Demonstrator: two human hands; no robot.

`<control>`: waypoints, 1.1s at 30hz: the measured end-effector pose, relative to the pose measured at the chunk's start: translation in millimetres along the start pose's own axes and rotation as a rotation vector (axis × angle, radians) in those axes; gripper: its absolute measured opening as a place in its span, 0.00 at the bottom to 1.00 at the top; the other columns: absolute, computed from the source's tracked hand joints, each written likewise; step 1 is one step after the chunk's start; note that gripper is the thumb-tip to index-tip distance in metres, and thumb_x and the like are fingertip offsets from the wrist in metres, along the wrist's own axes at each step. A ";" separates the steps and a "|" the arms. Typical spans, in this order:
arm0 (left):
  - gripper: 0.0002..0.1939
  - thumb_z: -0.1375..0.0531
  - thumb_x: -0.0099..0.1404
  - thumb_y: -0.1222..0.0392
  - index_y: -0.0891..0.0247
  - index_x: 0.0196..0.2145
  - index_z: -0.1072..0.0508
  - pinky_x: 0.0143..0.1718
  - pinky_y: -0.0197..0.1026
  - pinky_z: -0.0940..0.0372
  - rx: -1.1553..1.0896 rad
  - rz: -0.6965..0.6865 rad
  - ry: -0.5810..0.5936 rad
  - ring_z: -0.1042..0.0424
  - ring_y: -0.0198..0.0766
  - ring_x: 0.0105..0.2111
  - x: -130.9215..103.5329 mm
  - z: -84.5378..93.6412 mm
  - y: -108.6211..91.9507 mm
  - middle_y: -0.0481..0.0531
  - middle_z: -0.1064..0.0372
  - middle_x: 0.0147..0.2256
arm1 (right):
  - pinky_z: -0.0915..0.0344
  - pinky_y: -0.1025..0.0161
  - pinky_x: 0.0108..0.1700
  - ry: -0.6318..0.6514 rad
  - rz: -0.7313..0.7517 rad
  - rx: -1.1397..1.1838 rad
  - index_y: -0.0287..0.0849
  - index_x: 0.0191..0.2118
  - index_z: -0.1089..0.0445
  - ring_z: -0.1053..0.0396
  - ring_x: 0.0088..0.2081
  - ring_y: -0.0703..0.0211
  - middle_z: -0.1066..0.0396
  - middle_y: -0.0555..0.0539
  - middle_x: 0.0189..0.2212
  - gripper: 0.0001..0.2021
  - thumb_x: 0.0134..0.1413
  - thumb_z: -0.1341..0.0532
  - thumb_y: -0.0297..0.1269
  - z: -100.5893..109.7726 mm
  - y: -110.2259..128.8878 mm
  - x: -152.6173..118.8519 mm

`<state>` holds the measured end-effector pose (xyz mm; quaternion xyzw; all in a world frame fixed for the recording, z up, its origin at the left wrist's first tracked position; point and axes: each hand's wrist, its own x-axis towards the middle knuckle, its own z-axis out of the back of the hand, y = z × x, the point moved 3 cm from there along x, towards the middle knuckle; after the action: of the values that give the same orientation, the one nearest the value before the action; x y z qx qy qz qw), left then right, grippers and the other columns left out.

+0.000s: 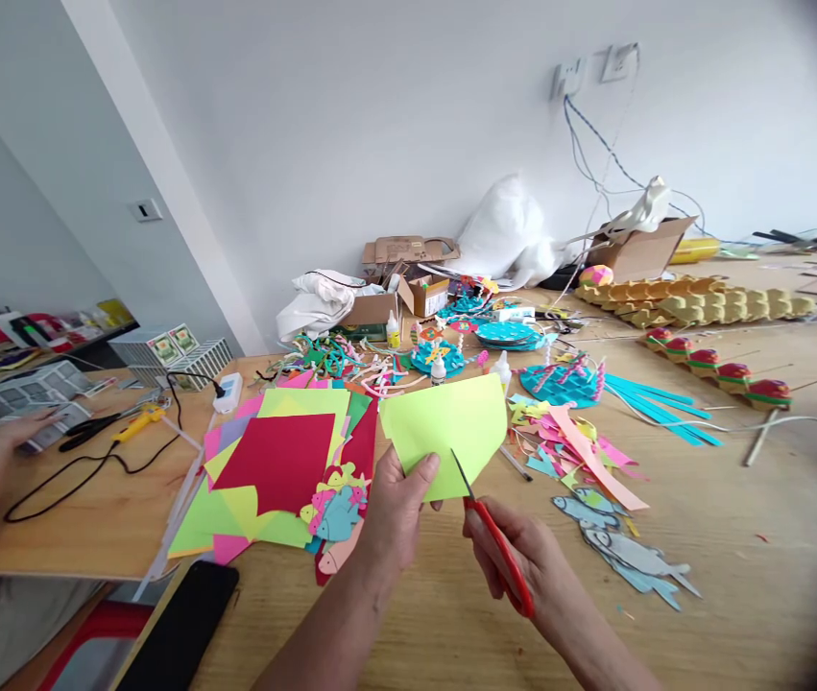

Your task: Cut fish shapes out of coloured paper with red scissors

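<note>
A sheet of yellow-green paper [444, 432] is held up above the wooden table, its right corner cut off. My left hand [404, 489] pinches its lower left edge, thumb on top. In my right hand [516, 557] are red-handled scissors [505, 561], their blade lying against the paper's lower edge. Left of my hands lies a pile of coloured paper with a dark red sheet [278, 461] on top. Small paper fish [340, 509] rest on the pile's right side. Grey-blue paper fish [631, 552] lie to the right, below colourful paper scraps [573, 441].
A black phone [181, 624] lies at the front left edge. Another person's hand [37, 427] is at the left table, near a yellow glue gun [138, 422]. Egg cartons [732, 305], blue strips [667, 408] and glue bottles [501, 369] stand or lie further back.
</note>
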<state>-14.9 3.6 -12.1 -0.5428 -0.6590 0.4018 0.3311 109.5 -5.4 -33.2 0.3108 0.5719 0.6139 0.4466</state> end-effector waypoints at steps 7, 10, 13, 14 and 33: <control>0.12 0.35 0.53 0.58 0.63 0.35 0.28 0.19 0.31 0.46 -0.007 0.046 0.022 0.39 0.28 0.20 -5.1 -1.6 2.7 0.45 0.31 0.24 | 0.50 0.68 0.19 0.096 0.011 0.073 0.42 0.27 0.40 0.47 0.16 0.66 0.43 0.56 0.12 0.25 0.51 0.50 0.62 0.5 1.9 -1.8; 0.12 0.35 0.52 0.58 0.63 0.35 0.29 0.19 0.31 0.46 -0.026 0.063 0.030 0.39 0.28 0.20 -7.0 -2.6 4.0 0.45 0.32 0.24 | 0.50 0.67 0.20 0.101 0.012 0.107 0.42 0.27 0.40 0.45 0.16 0.66 0.42 0.56 0.13 0.24 0.50 0.49 0.62 0.8 2.4 -2.2; 0.12 0.35 0.52 0.58 0.63 0.35 0.29 0.18 0.30 0.47 -0.056 0.080 0.046 0.40 0.27 0.20 -7.9 -3.8 4.8 0.45 0.32 0.24 | 0.50 0.67 0.20 0.097 0.033 0.130 0.42 0.27 0.38 0.45 0.17 0.65 0.42 0.55 0.13 0.24 0.50 0.49 0.62 1.4 2.2 -2.5; 0.12 0.35 0.52 0.58 0.63 0.35 0.29 0.18 0.30 0.47 -0.062 0.087 0.049 0.40 0.27 0.20 -8.0 -4.1 5.0 0.45 0.32 0.24 | 0.50 0.67 0.20 0.098 0.042 0.136 0.41 0.28 0.38 0.45 0.16 0.65 0.42 0.55 0.13 0.24 0.51 0.49 0.62 1.5 1.8 -2.6; 0.13 0.34 0.51 0.58 0.64 0.35 0.28 0.18 0.30 0.46 -0.063 0.133 0.046 0.39 0.27 0.21 -8.0 -2.9 4.6 0.46 0.33 0.25 | 0.55 0.70 0.16 0.062 0.041 0.242 0.41 0.26 0.38 0.51 0.11 0.69 0.45 0.58 0.08 0.26 0.50 0.48 0.63 -5.9 -17.0 1.2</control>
<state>-8.8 -3.4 -14.9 -0.6047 -0.6261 0.3893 0.3012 107.0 -7.7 -50.9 0.3549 0.6489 0.5588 0.3751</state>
